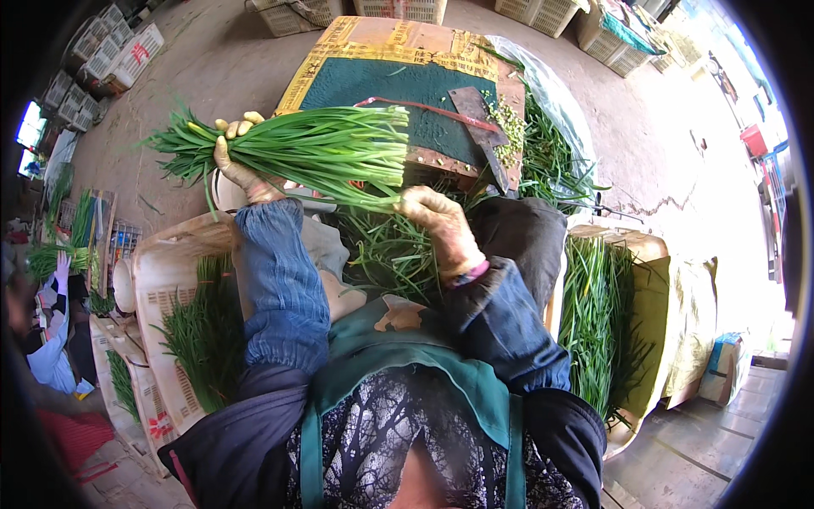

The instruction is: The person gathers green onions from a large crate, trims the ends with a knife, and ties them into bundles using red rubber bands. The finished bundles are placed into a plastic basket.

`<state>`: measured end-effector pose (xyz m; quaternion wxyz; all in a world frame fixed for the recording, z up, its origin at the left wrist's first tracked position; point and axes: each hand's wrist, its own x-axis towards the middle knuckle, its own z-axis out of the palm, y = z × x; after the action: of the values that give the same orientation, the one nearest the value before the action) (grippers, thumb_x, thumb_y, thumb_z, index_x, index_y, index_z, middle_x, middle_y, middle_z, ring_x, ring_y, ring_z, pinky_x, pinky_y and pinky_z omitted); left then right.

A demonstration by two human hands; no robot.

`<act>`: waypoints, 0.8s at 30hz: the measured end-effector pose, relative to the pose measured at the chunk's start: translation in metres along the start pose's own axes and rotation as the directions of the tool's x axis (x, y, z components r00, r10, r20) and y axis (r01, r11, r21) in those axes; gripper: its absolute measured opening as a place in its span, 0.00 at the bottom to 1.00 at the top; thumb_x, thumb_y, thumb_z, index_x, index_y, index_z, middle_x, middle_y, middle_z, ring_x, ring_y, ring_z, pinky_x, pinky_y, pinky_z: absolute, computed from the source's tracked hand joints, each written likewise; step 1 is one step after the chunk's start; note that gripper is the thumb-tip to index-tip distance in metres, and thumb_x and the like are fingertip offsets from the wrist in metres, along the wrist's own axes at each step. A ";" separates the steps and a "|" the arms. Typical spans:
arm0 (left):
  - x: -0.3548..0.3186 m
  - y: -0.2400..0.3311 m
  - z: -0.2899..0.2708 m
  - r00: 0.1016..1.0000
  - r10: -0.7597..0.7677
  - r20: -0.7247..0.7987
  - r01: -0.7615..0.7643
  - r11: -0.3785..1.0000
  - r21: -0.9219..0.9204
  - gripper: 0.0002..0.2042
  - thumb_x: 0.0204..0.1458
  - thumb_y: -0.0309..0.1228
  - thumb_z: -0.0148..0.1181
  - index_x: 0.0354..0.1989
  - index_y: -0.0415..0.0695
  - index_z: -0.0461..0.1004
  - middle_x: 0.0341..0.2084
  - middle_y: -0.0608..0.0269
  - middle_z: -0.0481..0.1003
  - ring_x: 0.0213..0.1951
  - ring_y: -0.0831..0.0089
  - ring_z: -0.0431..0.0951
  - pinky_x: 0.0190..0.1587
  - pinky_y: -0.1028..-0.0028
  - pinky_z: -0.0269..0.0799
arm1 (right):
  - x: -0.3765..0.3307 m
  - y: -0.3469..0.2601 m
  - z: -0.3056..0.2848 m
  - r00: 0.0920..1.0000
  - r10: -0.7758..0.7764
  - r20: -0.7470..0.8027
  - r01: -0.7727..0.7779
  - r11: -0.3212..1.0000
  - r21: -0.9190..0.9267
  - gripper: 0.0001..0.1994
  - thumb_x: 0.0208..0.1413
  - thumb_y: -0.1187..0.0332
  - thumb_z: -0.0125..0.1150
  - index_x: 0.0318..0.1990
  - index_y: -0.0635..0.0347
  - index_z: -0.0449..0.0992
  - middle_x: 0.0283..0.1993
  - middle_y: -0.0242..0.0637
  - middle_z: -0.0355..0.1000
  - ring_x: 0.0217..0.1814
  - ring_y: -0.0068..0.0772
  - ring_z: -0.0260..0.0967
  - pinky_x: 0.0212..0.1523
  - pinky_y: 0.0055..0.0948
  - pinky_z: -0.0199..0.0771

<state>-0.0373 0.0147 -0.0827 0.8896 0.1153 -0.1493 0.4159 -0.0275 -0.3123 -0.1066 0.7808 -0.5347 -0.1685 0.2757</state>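
A thick bunch of garlic chives (326, 144) lies level in front of me, its trimmed ends to the right and its loose leaf tips to the left. Wrapped round it near the tips is my left hand (242, 174), in a pale glove. My right hand (441, 225), also gloved, is closed at the bunch's lower right corner, pinching the ends of a few stalks that hang apart from the rest. Beyond the bunch stands a taped box (373, 32) topped with a dark green mat (356, 85). A flat metal blade (472, 109) and a red band (424, 109) lie on it.
Chopped ends (509, 131) litter the box's right side, beside more chives (547, 161) and clear plastic (555, 85). Crates of chives flank me, left (174, 246) and right (619, 233). Loose leaves (386, 246) cover my lap. Another person (55, 339) handles greens far left.
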 end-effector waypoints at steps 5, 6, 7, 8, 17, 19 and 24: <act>0.012 0.029 -0.002 0.995 0.083 0.051 -0.084 0.996 0.013 0.13 0.49 0.28 0.64 0.44 0.46 0.76 0.27 0.76 0.71 0.35 0.77 0.71 0.60 0.68 0.67 | -0.007 0.001 -0.104 0.924 0.306 0.232 0.197 0.140 -0.970 0.08 0.50 0.68 0.68 0.39 0.53 0.82 0.38 0.36 0.77 0.43 0.37 0.76 0.46 0.35 0.75; 0.014 0.024 -0.005 0.996 0.068 0.050 -0.068 0.998 0.001 0.13 0.49 0.28 0.64 0.44 0.46 0.76 0.27 0.76 0.70 0.35 0.77 0.71 0.60 0.68 0.67 | -0.014 -0.025 -0.086 0.894 0.438 -0.091 0.015 -0.233 -0.972 0.11 0.46 0.67 0.70 0.40 0.51 0.82 0.44 0.39 0.77 0.47 0.47 0.75 0.50 0.38 0.75; 0.014 0.030 -0.004 0.995 0.080 0.058 -0.080 0.997 0.002 0.13 0.49 0.28 0.64 0.44 0.46 0.76 0.26 0.76 0.70 0.34 0.77 0.71 0.60 0.68 0.67 | -0.011 -0.018 -0.080 0.980 0.201 0.007 0.004 0.012 -1.000 0.12 0.48 0.67 0.70 0.42 0.51 0.82 0.46 0.39 0.77 0.50 0.45 0.75 0.52 0.37 0.75; 0.014 0.035 -0.004 0.993 0.093 0.066 -0.093 0.996 0.004 0.13 0.48 0.28 0.65 0.44 0.47 0.76 0.26 0.76 0.70 0.34 0.77 0.71 0.60 0.68 0.67 | -0.007 -0.009 -0.075 0.997 -0.063 0.043 0.058 0.254 -0.966 0.13 0.49 0.66 0.70 0.44 0.51 0.82 0.48 0.40 0.77 0.52 0.44 0.74 0.54 0.36 0.74; -0.002 0.006 0.010 0.991 -0.016 0.133 0.021 0.999 -0.039 0.12 0.50 0.26 0.64 0.44 0.46 0.75 0.26 0.74 0.69 0.33 0.78 0.71 0.59 0.69 0.67 | 0.034 -0.016 0.018 1.000 -0.015 0.003 0.015 0.998 0.056 0.15 0.62 0.66 0.63 0.51 0.66 0.77 0.49 0.33 0.78 0.51 0.22 0.72 0.55 0.23 0.69; -0.002 0.007 0.005 0.991 -0.028 0.128 0.037 0.997 -0.067 0.12 0.51 0.26 0.63 0.44 0.45 0.76 0.26 0.74 0.70 0.33 0.78 0.71 0.59 0.68 0.66 | 0.035 -0.021 0.021 0.996 0.028 0.087 -0.038 0.994 0.106 0.15 0.62 0.66 0.62 0.51 0.66 0.78 0.47 0.34 0.79 0.47 0.21 0.73 0.51 0.23 0.72; -0.002 0.009 -0.010 0.992 -0.054 0.116 0.060 0.997 -0.048 0.12 0.53 0.26 0.61 0.46 0.44 0.78 0.27 0.70 0.73 0.33 0.75 0.72 0.58 0.68 0.67 | 0.031 -0.018 0.021 0.984 0.144 0.107 -0.147 0.989 0.026 0.12 0.60 0.70 0.63 0.50 0.64 0.79 0.44 0.34 0.80 0.43 0.21 0.75 0.45 0.23 0.76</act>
<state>-0.0439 0.0218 -0.0921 0.8937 0.1202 -0.2075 0.3791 -0.0106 -0.2829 -0.0824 0.7578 -0.5170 -0.1649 0.3624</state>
